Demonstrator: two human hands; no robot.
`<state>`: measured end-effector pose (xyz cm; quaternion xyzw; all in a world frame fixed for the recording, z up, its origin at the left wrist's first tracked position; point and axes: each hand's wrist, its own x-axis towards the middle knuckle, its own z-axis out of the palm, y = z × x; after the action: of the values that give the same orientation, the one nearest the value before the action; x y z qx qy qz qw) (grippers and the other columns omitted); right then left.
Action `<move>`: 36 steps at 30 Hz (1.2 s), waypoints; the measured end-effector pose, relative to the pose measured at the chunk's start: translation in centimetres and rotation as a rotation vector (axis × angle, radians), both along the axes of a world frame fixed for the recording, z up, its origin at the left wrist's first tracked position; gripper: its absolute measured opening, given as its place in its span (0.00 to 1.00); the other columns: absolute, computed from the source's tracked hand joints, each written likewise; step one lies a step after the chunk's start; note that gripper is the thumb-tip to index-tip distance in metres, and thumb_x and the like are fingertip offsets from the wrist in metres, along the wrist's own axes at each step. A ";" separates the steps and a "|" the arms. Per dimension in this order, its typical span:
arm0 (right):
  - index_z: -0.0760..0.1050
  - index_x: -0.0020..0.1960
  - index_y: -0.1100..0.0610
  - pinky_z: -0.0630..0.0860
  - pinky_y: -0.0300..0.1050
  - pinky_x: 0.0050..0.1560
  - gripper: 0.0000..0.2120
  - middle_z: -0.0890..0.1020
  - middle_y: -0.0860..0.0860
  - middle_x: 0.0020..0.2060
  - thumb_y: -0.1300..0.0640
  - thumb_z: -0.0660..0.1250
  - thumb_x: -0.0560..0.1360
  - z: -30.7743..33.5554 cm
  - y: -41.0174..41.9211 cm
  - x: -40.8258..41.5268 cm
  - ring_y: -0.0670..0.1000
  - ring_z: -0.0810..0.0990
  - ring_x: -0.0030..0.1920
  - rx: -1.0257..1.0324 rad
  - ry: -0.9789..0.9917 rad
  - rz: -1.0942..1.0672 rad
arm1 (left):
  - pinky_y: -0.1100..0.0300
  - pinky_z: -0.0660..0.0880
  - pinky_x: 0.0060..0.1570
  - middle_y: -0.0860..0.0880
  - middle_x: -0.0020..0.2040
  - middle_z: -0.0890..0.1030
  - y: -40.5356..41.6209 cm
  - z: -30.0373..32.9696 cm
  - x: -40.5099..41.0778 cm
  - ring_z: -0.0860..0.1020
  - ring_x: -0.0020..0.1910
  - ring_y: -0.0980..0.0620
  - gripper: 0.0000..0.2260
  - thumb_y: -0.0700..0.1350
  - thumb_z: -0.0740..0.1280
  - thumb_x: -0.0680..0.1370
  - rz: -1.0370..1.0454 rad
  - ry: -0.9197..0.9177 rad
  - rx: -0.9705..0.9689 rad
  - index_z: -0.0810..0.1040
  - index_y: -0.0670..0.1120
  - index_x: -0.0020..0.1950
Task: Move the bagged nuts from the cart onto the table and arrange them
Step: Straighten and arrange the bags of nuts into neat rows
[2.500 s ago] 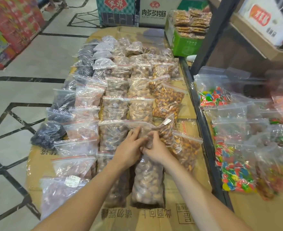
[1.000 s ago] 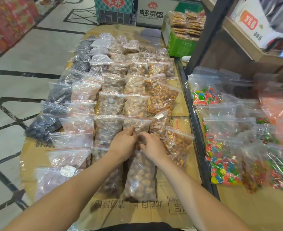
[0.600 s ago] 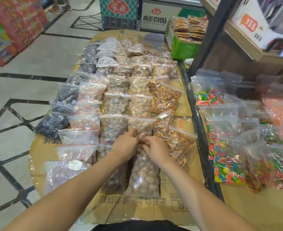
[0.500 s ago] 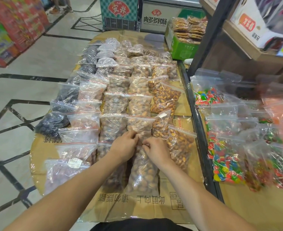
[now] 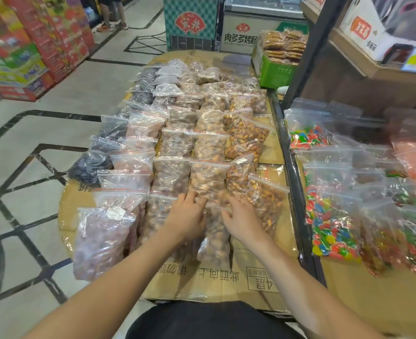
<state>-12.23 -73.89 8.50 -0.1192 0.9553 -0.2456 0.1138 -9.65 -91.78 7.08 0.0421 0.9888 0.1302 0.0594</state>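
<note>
Rows of clear zip bags of nuts and dark dried fruit [image 5: 177,143] cover a table laid with cardboard [image 5: 226,280]. The nearest bag of pale nuts [image 5: 214,245] lies in the middle column, its zip end tucked under the bag ahead. My left hand [image 5: 187,216] rests on the left of that bag's top end, fingers reaching onto the bag above. My right hand [image 5: 241,218] lies on the right of the top end, thumb spread, beside a bag of orange-brown nuts [image 5: 265,201]. Neither hand lifts anything.
A black rail [image 5: 292,192] separates this table from a surface on the right with bags of coloured candy [image 5: 331,228]. A green crate of biscuits [image 5: 275,67] stands at the far end. Shelving [image 5: 349,57] rises at the right; tiled floor lies to the left.
My hands were pinching the top of the nearest bag close together; now they have slid a little apart and lie flatter on it. The view shifted slightly.
</note>
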 end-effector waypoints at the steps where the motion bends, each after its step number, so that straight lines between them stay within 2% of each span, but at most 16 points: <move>1: 0.72 0.70 0.53 0.78 0.55 0.61 0.18 0.80 0.56 0.61 0.46 0.61 0.84 -0.1 0.2 0.5 0.58 0.79 0.62 0.025 -0.056 0.000 | 0.45 0.71 0.65 0.41 0.70 0.70 0.6 -0.3 0.7 0.70 0.65 0.37 0.22 0.51 0.61 0.81 0.017 -0.023 0.041 0.69 0.47 0.75; 3: 0.68 0.72 0.54 0.78 0.49 0.56 0.22 0.80 0.55 0.61 0.44 0.62 0.83 -0.1 0.4 1.4 0.56 0.81 0.58 0.017 -0.179 -0.003 | 0.45 0.72 0.62 0.41 0.67 0.69 1.7 -0.9 1.7 0.72 0.62 0.36 0.19 0.49 0.60 0.81 0.081 -0.102 0.146 0.69 0.46 0.71; 7: 0.64 0.76 0.52 0.74 0.43 0.53 0.29 0.79 0.51 0.65 0.47 0.70 0.80 -0.7 0.2 2.2 0.50 0.78 0.55 -0.196 -0.310 -0.095 | 0.44 0.74 0.57 0.37 0.66 0.68 3.1 -1.1 2.4 0.76 0.59 0.33 0.14 0.47 0.57 0.83 0.214 -0.242 0.306 0.66 0.44 0.67; 9: 0.66 0.74 0.51 0.77 0.42 0.51 0.28 0.78 0.50 0.65 0.51 0.73 0.78 -1.1 0.0 2.6 0.46 0.78 0.51 -0.313 -0.296 -0.179 | 0.46 0.75 0.55 0.37 0.66 0.70 3.2 -1.1 2.4 0.76 0.58 0.34 0.13 0.46 0.58 0.83 0.223 -0.243 0.366 0.66 0.43 0.66; 12: 0.72 0.69 0.49 0.72 0.31 0.38 0.22 0.78 0.45 0.61 0.53 0.74 0.77 -1.5 -0.2 3.4 0.38 0.76 0.45 -0.408 -0.206 -0.225 | 0.45 0.77 0.58 0.40 0.63 0.75 2.6 -1.0 2.6 0.77 0.59 0.39 0.15 0.45 0.61 0.81 0.232 -0.160 0.455 0.69 0.44 0.67; 14: 0.73 0.67 0.47 0.68 0.28 0.38 0.21 0.77 0.42 0.59 0.53 0.75 0.77 -1.5 -0.5 3.9 0.42 0.79 0.51 -0.436 -0.166 -0.212 | 0.46 0.75 0.63 0.41 0.66 0.73 2.0 -0.8 3.1 0.75 0.64 0.41 0.17 0.43 0.63 0.82 0.240 -0.105 0.465 0.69 0.43 0.70; 16: 0.72 0.69 0.46 0.68 0.30 0.43 0.23 0.77 0.42 0.62 0.52 0.75 0.76 -1.7 -1.0 4.1 0.45 0.77 0.58 -0.413 -0.151 -0.173 | 0.47 0.72 0.66 0.40 0.69 0.71 1.6 -0.8 3.5 0.72 0.67 0.41 0.18 0.42 0.63 0.82 0.236 -0.079 0.454 0.69 0.43 0.71; 18: 0.70 0.70 0.46 0.73 0.37 0.48 0.24 0.77 0.46 0.66 0.52 0.74 0.78 -1.8 -1.3 3.9 0.48 0.78 0.60 -0.394 -0.217 -0.154 | 0.50 0.71 0.65 0.40 0.69 0.73 1.3 -0.8 3.5 0.72 0.67 0.42 0.16 0.42 0.62 0.82 0.209 -0.077 0.437 0.70 0.42 0.70; 22: 0.69 0.69 0.41 0.85 0.48 0.44 0.27 0.78 0.51 0.61 0.64 0.72 0.78 -1.0 -0.7 3.2 0.53 0.83 0.53 -0.548 -0.532 -0.196 | 0.51 0.71 0.67 0.43 0.72 0.73 1.0 0.0 3.2 0.72 0.69 0.44 0.24 0.46 0.67 0.81 0.160 -0.138 0.457 0.67 0.42 0.75; 23: 0.70 0.69 0.42 0.86 0.47 0.44 0.28 0.77 0.50 0.61 0.66 0.72 0.78 -1.0 -0.6 3.2 0.53 0.83 0.55 -0.552 -0.511 -0.199 | 0.51 0.72 0.67 0.44 0.72 0.73 0.9 0.1 3.2 0.73 0.69 0.45 0.25 0.45 0.68 0.80 0.159 -0.131 0.467 0.67 0.43 0.76; 24: 0.71 0.69 0.43 0.84 0.40 0.42 0.28 0.76 0.48 0.61 0.67 0.72 0.77 -1.2 -0.5 3.3 0.51 0.82 0.56 -0.550 -0.466 -0.206 | 0.51 0.73 0.66 0.45 0.72 0.74 0.8 0.1 3.3 0.74 0.68 0.46 0.25 0.44 0.70 0.80 0.170 -0.107 0.484 0.68 0.43 0.75; 26: 0.73 0.69 0.48 0.78 0.31 0.34 0.27 0.78 0.47 0.60 0.68 0.74 0.76 -1.7 -0.9 3.6 0.44 0.81 0.51 -0.592 -0.398 -0.279 | 0.53 0.74 0.64 0.48 0.68 0.76 0.7 -0.3 3.5 0.75 0.65 0.48 0.22 0.45 0.71 0.78 0.209 -0.037 0.518 0.72 0.45 0.71; 29: 0.70 0.67 0.49 0.78 0.35 0.32 0.25 0.82 0.51 0.57 0.64 0.75 0.76 -2.2 -1.3 3.8 0.45 0.84 0.43 -0.626 -0.380 -0.384 | 0.50 0.76 0.61 0.48 0.67 0.74 1.0 -0.7 3.9 0.76 0.62 0.48 0.19 0.48 0.69 0.80 0.233 0.001 0.450 0.73 0.48 0.69; 32: 0.64 0.69 0.40 0.80 0.43 0.35 0.28 0.81 0.46 0.57 0.54 0.75 0.77 -1.4 -1.0 4.1 0.45 0.86 0.46 -0.503 -0.463 -0.285 | 0.51 0.76 0.61 0.43 0.69 0.72 0.7 -0.5 3.6 0.76 0.62 0.44 0.19 0.48 0.67 0.81 0.190 -0.072 0.402 0.71 0.45 0.70; 34: 0.61 0.73 0.37 0.82 0.47 0.38 0.35 0.80 0.46 0.60 0.56 0.77 0.75 -1.1 -0.7 4.3 0.45 0.86 0.47 -0.456 -0.497 -0.183 | 0.51 0.75 0.61 0.40 0.70 0.70 0.5 -0.2 3.4 0.76 0.61 0.42 0.20 0.47 0.67 0.81 0.111 -0.119 0.349 0.69 0.44 0.71; 36: 0.61 0.76 0.41 0.82 0.42 0.37 0.39 0.79 0.50 0.61 0.62 0.77 0.74 -1.4 -0.5 4.4 0.42 0.83 0.42 -0.406 -0.442 -0.124 | 0.50 0.78 0.59 0.40 0.71 0.66 0.4 0.0 3.4 0.78 0.58 0.41 0.24 0.45 0.70 0.79 0.053 -0.147 0.271 0.66 0.45 0.71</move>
<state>-7.84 -74.36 7.12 -0.0245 0.8442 -0.4578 0.2776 -6.28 -91.35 7.12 0.0140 0.9560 0.2665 0.1222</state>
